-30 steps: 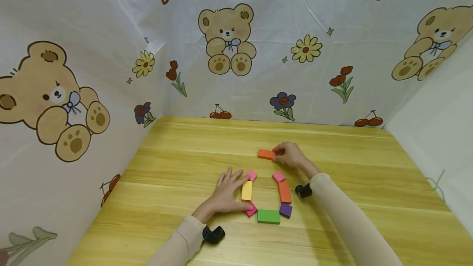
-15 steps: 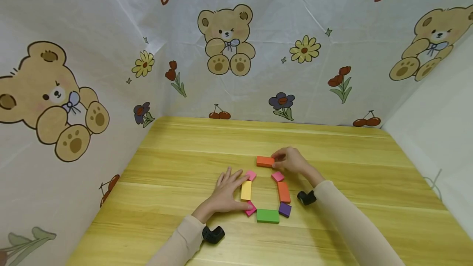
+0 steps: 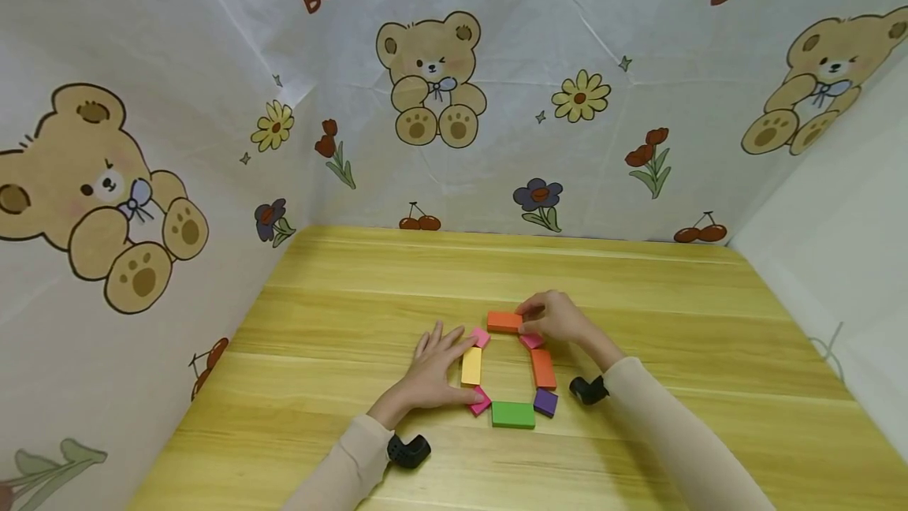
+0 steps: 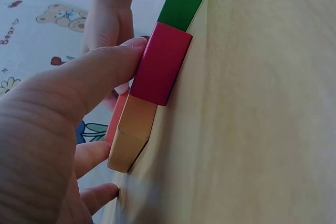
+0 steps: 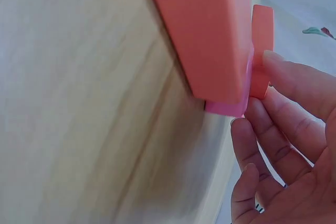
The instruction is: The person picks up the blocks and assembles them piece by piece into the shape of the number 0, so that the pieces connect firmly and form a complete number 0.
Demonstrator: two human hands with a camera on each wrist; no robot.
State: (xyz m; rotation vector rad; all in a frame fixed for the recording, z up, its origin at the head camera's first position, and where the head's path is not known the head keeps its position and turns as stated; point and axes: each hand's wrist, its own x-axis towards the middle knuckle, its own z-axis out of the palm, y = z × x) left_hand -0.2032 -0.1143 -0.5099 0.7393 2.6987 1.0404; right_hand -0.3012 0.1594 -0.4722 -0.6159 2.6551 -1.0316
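Observation:
My right hand (image 3: 560, 318) pinches the right end of an orange block (image 3: 502, 322) between thumb and fingers, at the far side of a ring of coloured blocks. My left hand (image 3: 431, 375) lies spread at the ring's left side. Its thumb touches a magenta block (image 4: 161, 64), and its index finger reaches a pink block (image 3: 481, 337). Between those two stands a yellow block (image 3: 471, 367). Under the right fingers is another pink block (image 3: 530, 341), partly hidden. A second orange block (image 3: 543, 369), a purple block (image 3: 545, 402) and a green block (image 3: 513, 415) complete the right and near sides.
The blocks lie on a wood-grain table (image 3: 340, 298). Behind and to the left hangs a white cloth (image 3: 511, 101) printed with bears and flowers. Black wrist cameras sit on the left wrist (image 3: 409, 452) and the right wrist (image 3: 588, 391).
My right hand has drawn the orange block toward me, closer to the two pink blocks at the ring's far side. My left hand has stayed where it was.

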